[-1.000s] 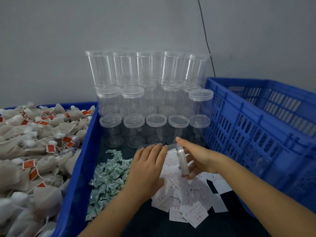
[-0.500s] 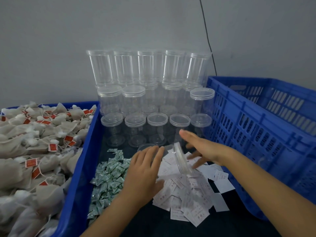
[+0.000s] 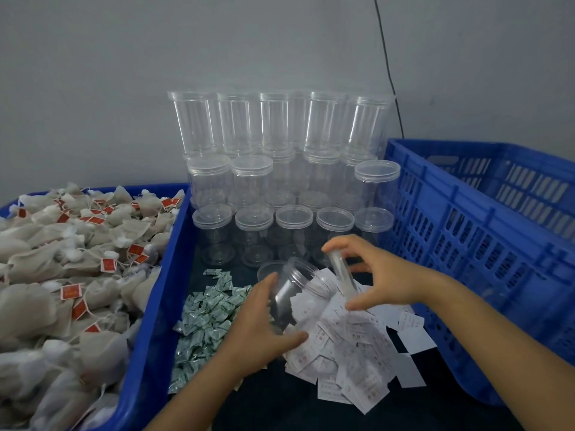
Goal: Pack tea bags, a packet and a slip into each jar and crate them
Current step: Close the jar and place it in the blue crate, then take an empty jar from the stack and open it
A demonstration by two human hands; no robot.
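The lid has just come off. A second ago the left hand [image 3: 258, 325] lay flat over the slips with the right one beside it holding the lid on edge; now the left grips a clear jar [image 3: 298, 293] tipped on its side, mouth towards the right, lifted just above the pile. The right hand [image 3: 382, 275] pinches the lid [image 3: 340, 272] between thumb and fingers, held just clear of the jar's mouth.

So this jar is open and looks empty, ready for filling, which I take to be the start of one packing round. Everything it needs lies close: the paper slips [image 3: 345, 346] directly beneath it in the middle of the worktop, the little green packets [image 3: 208, 315] just to their left, and the tea bags [image 3: 62, 275] heaped in the blue bin at the left edge. The blue crate [image 3: 466, 231] stands at the right edge; I can't see anything in it. Stacked lidded jars [image 3: 280, 169] line the back edge against the wall.
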